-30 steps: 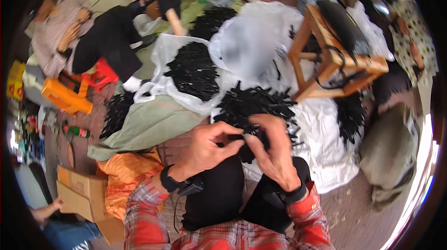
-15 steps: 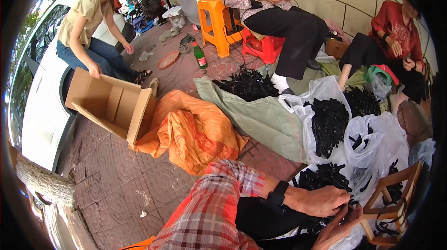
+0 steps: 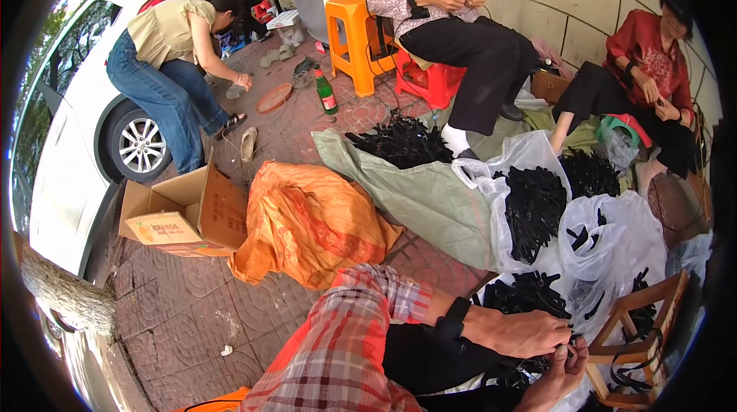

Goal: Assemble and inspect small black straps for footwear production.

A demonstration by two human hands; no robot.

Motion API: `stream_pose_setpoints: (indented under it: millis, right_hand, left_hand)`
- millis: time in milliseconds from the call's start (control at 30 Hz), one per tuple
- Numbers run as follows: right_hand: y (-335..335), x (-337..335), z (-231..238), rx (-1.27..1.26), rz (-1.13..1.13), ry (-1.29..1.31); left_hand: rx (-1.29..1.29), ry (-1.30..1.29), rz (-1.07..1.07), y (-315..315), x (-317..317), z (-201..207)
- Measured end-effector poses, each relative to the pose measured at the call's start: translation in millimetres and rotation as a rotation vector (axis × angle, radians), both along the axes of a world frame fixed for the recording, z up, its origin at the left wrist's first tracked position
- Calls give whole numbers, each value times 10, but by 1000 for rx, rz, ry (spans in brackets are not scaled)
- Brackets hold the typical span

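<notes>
Pinching small dark piece [image 3: 572,340] with left hand [image 3: 528,334], right hand [image 3: 554,380] (seemingly unfinished); beyond grip, slim black strips [image 3: 526,293], doneness unclear.

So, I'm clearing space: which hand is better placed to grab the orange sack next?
Probably the left hand: its forearm lies toward the orange sack, while the right hand is farther off.

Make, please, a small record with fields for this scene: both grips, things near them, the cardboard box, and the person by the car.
Left grip: curled, close to right grip
Between them: details too small to tell
Nearby: black strip pile, wooden frame
Cardboard box: open, beside orange sack
Person: bending beside white car
</notes>
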State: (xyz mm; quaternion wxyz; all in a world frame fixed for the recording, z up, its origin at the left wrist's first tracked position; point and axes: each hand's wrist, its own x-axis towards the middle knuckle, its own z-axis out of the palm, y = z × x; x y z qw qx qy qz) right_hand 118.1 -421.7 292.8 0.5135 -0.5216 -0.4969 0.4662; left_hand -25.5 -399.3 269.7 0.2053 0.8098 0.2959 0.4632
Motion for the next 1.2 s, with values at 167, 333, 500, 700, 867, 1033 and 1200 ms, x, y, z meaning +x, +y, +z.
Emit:
stream_pose_setpoints:
  millis: [167,333,500,700,867,1033,1200]
  right_hand:
    - [141,304,-288,-42,-63,246]
    - [168,70,-439,-212,86,784]
    - [254,285,-426,-315,109,991]
    - [202,390,-425,-259,51,984]
    - [209,359,-372,-275,36,896]
    - [206,347,-356,-270,16,832]
    - [236,315,-376,-249,9,777]
  left_hand:
    - [-54,-29,-158,125,225,63]
    - [-400,-215,49,15,43,5]
    - [-727,-433,-18,-19,288,33]
    - [-774,-330,88,-14,429,-11]
    - [-718,-330,131,-32,412,57]
    - [-607,-214,207,20,373,-31]
    - [-510,-155,242,58,364,-64]
